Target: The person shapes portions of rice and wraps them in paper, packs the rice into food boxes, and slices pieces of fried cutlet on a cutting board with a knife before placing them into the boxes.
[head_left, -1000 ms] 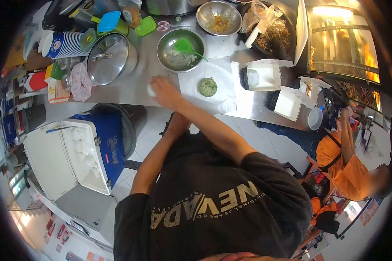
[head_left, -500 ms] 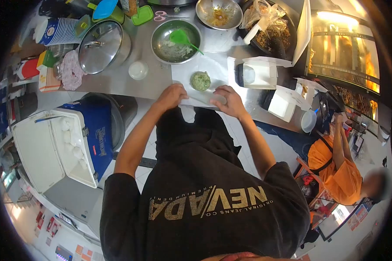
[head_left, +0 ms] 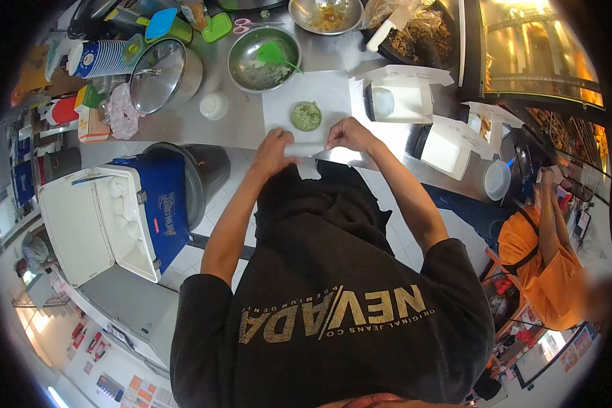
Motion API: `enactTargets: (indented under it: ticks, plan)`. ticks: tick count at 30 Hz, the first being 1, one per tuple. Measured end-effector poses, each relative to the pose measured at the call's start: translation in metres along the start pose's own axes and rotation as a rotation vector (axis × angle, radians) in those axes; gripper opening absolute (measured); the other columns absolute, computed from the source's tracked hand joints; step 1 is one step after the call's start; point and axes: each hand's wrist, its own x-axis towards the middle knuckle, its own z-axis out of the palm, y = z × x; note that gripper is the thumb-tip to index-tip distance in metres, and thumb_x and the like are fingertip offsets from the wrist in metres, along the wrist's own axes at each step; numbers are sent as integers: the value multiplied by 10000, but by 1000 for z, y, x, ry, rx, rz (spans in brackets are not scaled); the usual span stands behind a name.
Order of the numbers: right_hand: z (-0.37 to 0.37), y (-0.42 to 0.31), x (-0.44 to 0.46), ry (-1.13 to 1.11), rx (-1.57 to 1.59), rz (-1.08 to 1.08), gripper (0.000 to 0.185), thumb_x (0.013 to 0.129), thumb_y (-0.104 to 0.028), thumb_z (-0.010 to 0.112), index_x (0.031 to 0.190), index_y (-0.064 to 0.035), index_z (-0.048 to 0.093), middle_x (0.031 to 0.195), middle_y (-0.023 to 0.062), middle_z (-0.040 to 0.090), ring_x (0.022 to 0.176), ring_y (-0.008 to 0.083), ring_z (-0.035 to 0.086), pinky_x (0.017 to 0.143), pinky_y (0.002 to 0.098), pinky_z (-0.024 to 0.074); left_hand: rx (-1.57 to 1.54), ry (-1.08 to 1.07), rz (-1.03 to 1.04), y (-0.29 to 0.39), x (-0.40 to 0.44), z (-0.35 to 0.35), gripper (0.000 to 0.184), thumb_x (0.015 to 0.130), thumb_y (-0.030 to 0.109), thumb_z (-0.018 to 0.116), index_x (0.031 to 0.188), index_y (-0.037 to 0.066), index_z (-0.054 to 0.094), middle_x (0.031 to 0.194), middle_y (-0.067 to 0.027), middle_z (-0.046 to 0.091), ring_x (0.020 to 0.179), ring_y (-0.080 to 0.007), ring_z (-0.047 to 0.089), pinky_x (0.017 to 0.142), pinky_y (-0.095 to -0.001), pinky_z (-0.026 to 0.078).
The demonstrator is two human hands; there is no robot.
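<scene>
A white paper sheet (head_left: 326, 88) lies on the steel counter, its near edge lifted and curled toward me. On it sits a round, flattened mound of pale green rice-like food (head_left: 306, 116). My left hand (head_left: 273, 151) grips the sheet's near left edge; its thumb is slightly blurred. At the near right edge my right hand (head_left: 351, 134) pinches the paper between bent fingers and thumb. Beyond the sheet stands a steel bowl (head_left: 241, 73) with pale food remains and a green spatula (head_left: 272, 53). A small white cup (head_left: 214, 106) is to the left of the sheet.
Open white boxes (head_left: 415, 102) stand to the right, near a glass-fronted lit cabinet (head_left: 544, 54). A lidded pot (head_left: 166, 75) and stacked paper cups (head_left: 98, 59) are on the left. An open cooler (head_left: 153, 211) sits below left. A person in orange (head_left: 534, 265) is at right.
My right hand has gone from spread fingers on the paper to a pinch at its edge. The paper's near edge is still curled. The whole view has shifted slightly.
</scene>
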Motion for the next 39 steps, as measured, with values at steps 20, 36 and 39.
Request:
enactTargets:
  ticks: [20,36,39]
  plan:
    - [30,-17,-48,201,-655,-253,124,844,-120,617,941,-52,655,908,116,635,962,327,640,821,449,538,-57,-36,112,1,-21,-4,61,899,-1,577,940,14,619,972,-179,578,1033,-384,578,911,-465,475]
    - [-20,6,34,223,-232,257,211,890,-245,711,995,-62,721,991,140,746,961,323,707,863,386,545,-286,115,-340,-38,54,-13,200,928,68,627,1123,30,645,954,-207,724,949,-373,702,830,-425,543]
    - [-25,-19,40,276,-430,277,210,864,-232,713,1013,-89,748,963,148,729,948,321,693,858,422,541,-58,313,-180,-15,37,-10,232,913,52,596,1135,-1,635,1014,-212,693,990,-383,665,853,-445,525]
